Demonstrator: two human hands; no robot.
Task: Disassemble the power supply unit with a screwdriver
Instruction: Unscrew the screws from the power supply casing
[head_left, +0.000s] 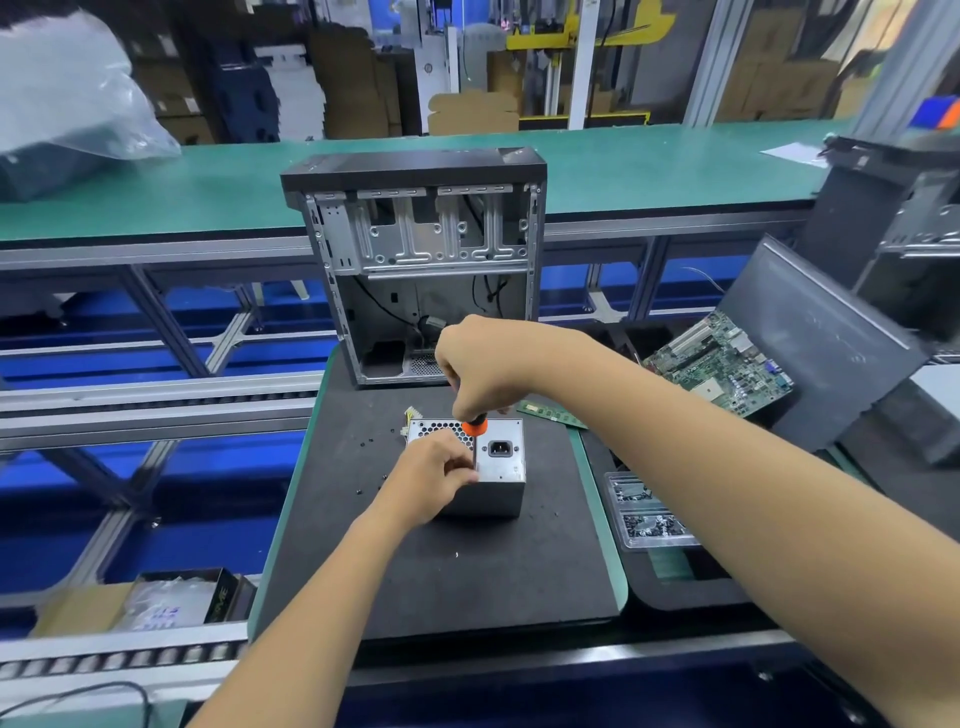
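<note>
Left hand (434, 475) clamps the PSU (483, 475) at its near-left corner, steadying it on the black mat (441, 582) of the desk. Right hand (480, 366) grips the screwdriver (474, 427) upright over the top face; tip hidden, probably seated in a screw. Stiff metal box, likely heavy, smooth-sided: hold by edges. Gutted case (421, 260) stands behind.

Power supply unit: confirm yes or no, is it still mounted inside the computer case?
No, the power supply unit stands on the black mat, in front of the open computer case.
</note>
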